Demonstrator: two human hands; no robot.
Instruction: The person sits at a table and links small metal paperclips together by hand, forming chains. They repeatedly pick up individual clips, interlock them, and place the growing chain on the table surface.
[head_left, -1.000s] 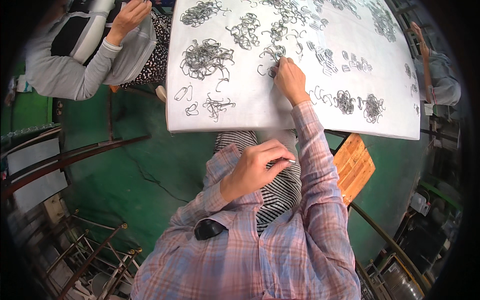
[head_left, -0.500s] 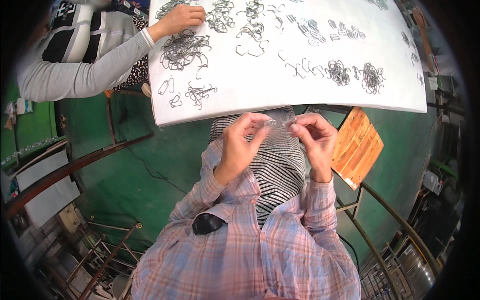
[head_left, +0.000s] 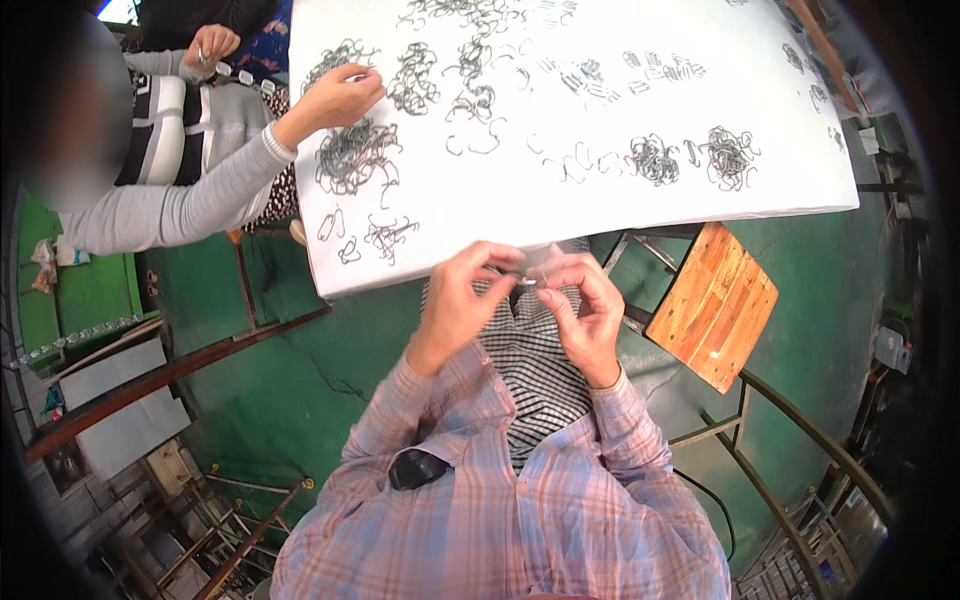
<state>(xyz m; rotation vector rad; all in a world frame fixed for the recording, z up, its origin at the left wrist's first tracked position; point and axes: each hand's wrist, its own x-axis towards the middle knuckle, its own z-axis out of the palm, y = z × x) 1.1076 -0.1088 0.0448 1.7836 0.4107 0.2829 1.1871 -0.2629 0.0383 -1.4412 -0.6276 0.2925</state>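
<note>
Above my lap, just off the near edge of the white table (head_left: 560,225), my two hands are held close together. My left hand (head_left: 462,300) pinches a small shiny metal piece (head_left: 529,281) between thumb and fingers. Facing it, my right hand (head_left: 588,312) has its thumb and fingers closed at the same spot, on what looks like a thin bent wire. Fingers and blur hide the exact shape of both. Loose bent wire hooks (head_left: 388,238) lie on the table nearest my left hand; rounder heaps of hooks (head_left: 654,160) lie beyond my right hand.
At the left, a co-worker's hand (head_left: 345,95) reaches over a heap of dark hooks (head_left: 357,157). More hooks and flat metal bits (head_left: 585,80) spread over the far tabletop. To my right stands a wooden stool (head_left: 714,305) near metal rails (head_left: 800,435).
My hands have come together, the right one moving left, so the pieces now meet. The view has shifted slightly. The co-worker's second hand has come into sight.
</note>
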